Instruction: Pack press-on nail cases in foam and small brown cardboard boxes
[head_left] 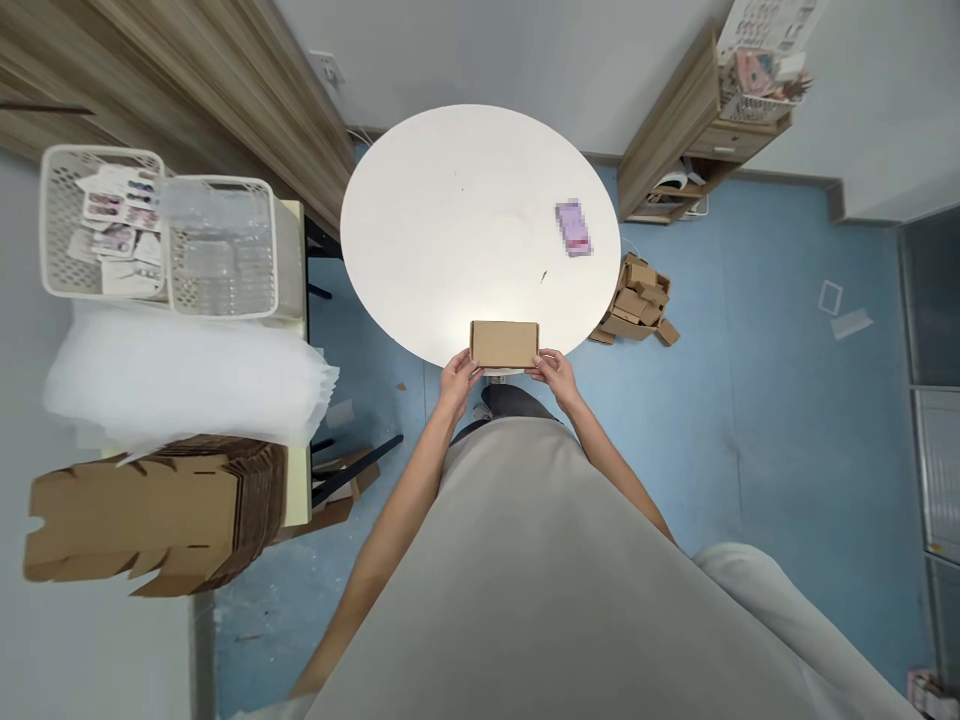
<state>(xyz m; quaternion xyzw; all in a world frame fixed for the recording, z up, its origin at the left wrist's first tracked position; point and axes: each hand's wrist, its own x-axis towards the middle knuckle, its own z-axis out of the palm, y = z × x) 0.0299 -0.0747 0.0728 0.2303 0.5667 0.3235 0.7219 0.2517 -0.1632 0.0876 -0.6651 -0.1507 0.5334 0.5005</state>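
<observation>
A small closed brown cardboard box (pixel 504 343) rests at the near edge of the round white table (pixel 465 210). My left hand (pixel 458 376) grips its left end with curled fingers. My right hand (pixel 554 372) grips its right end the same way. A small purple item (pixel 574 229) lies on the table's right side, well beyond both hands.
On a side table to my left stand two white mesh baskets (pixel 217 250), a pile of clear plastic wrap (pixel 180 375) and a stack of flat cardboard blanks (pixel 150 520). A heap of small cardboard boxes (pixel 636 300) lies on the blue floor. A wooden shelf (pixel 690 130) stands at back right.
</observation>
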